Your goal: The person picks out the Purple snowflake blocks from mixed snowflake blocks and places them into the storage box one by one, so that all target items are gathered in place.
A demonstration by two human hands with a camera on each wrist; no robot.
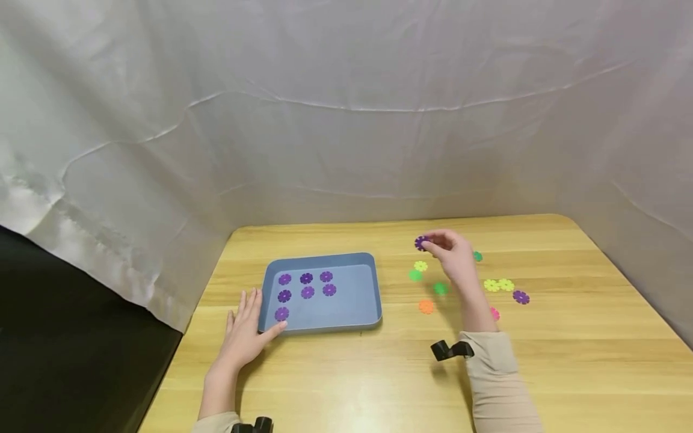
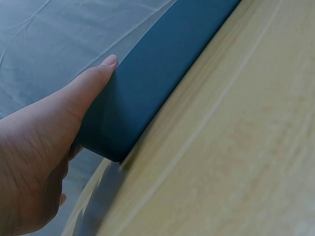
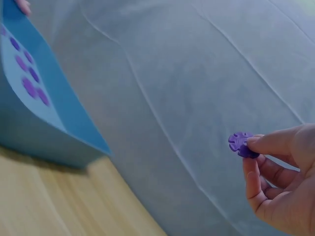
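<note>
My right hand [image 1: 452, 255] pinches a purple flower-shaped disc [image 1: 421, 243] above the table, right of the blue tray [image 1: 352, 319]; the right wrist view shows the disc [image 3: 241, 144] between thumb and fingertips [image 3: 256, 142]. Several purple discs [image 1: 306, 284] lie in rows inside the tray. My left hand [image 1: 246, 328] rests flat on the table with straight fingers against the tray's near left corner, and its thumb [image 2: 93, 81] presses the tray wall [image 2: 147, 83].
Loose discs lie on the wooden table around my right hand: yellow [image 1: 420, 266], green [image 1: 415, 275], orange [image 1: 426, 307], a yellow pair [image 1: 498, 285], purple [image 1: 521, 297], pink [image 1: 495, 313]. White cloth walls enclose the table; the left table edge drops off.
</note>
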